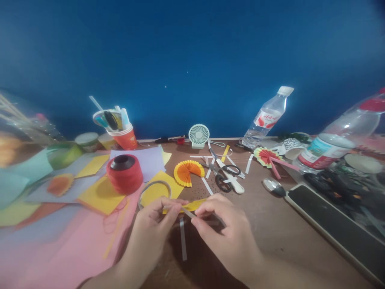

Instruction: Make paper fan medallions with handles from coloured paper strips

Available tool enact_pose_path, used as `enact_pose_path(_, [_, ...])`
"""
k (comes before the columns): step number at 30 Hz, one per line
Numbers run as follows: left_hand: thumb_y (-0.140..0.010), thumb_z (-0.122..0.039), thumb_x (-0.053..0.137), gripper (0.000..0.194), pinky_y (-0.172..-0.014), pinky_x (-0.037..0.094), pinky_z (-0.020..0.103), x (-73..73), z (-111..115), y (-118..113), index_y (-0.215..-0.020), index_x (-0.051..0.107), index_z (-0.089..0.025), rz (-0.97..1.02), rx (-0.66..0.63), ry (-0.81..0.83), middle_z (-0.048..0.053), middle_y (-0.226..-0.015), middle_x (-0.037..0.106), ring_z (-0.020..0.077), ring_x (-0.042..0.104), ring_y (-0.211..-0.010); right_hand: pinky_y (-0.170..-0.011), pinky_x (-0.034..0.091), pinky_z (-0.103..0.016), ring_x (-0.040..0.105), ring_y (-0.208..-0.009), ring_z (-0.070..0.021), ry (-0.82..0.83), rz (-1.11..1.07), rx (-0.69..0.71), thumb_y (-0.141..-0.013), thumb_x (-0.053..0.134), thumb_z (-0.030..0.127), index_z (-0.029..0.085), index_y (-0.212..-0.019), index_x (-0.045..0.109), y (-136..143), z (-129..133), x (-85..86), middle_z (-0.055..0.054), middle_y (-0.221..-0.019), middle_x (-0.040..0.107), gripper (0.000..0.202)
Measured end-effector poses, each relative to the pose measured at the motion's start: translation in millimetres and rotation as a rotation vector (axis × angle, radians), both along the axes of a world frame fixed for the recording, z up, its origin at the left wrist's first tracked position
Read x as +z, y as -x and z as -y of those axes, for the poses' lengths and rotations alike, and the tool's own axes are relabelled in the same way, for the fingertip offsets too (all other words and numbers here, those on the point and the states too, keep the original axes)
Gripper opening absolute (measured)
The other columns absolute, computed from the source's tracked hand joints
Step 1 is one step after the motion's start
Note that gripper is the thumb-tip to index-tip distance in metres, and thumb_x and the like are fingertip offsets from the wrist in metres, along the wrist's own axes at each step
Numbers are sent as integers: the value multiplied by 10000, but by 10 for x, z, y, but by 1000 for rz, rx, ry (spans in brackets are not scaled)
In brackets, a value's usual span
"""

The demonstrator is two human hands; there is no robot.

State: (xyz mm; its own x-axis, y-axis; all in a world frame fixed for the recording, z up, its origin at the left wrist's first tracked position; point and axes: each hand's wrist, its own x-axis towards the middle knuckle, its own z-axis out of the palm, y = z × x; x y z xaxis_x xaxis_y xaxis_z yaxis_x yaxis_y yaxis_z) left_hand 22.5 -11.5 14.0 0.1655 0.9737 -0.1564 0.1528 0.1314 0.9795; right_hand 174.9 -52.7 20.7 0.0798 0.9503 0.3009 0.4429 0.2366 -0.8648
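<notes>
Between my hands is a narrow folded piece of yellow paper (195, 205), with a thin pale strip (187, 212) that looks like tape running across below it. My left hand (158, 216) pinches the yellow paper near its left end, thumb against index finger. The fingers of my right hand (227, 224) are closed on the pale strip's right end, and the paper's right end passes behind them. Just beyond my left hand a thin roll of tape (155, 182) rests on yellow paper. A white strip (183, 241) lies on the table below. Past my fingers sits an orange pleated paper fan (187, 170).
Black-handled scissors (223, 182) and a white-handled tool lie among paper scraps. Left are coloured sheets (90, 249), a red spool (124, 174) and a cup of pens (123, 138). A small fan (199, 135), bottle (266, 118), spoon (273, 186) and phone (333, 228) stand or lie around.
</notes>
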Motion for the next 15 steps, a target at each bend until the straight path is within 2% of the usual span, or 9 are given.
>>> enact_pose_path(4, [-761, -348, 552, 190, -693, 489, 273, -48, 9, 14, -729, 628, -177, 16, -29, -7, 34, -803, 677, 172, 617, -739, -551, 458, -189, 553, -599, -106, 77, -3, -55, -704, 549, 128, 199, -687, 574, -27, -50, -13, 16, -665, 573, 76])
enact_pose_path(15, [-764, -318, 554, 179, -674, 483, 254, -78, 16, 21, -660, 607, -182, 104, -45, 9, 16, -724, 663, 160, 602, -705, -501, 420, -173, 526, -562, -96, 116, -16, -47, -677, 523, 103, 199, -662, 529, -37, -86, -17, 35, -610, 553, 97])
